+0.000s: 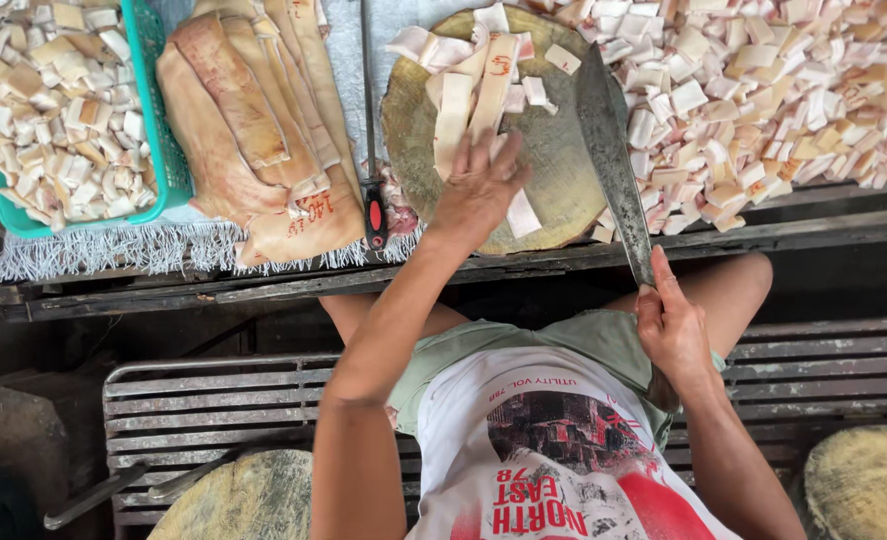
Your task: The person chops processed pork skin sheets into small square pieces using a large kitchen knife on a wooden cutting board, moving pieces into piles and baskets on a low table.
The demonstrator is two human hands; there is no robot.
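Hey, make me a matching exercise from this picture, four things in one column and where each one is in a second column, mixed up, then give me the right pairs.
Things:
1. Cleaver
2. Basket
3. Left hand
4. Slabs

Places:
A. On the strips on the round block
B. Far left of the bench, full of cut pieces
C. Gripped by the right hand, blade across the block's right edge
D. Stacked between the basket and the block

Pairs: 1-C, 2-B, 3-A, 4-D
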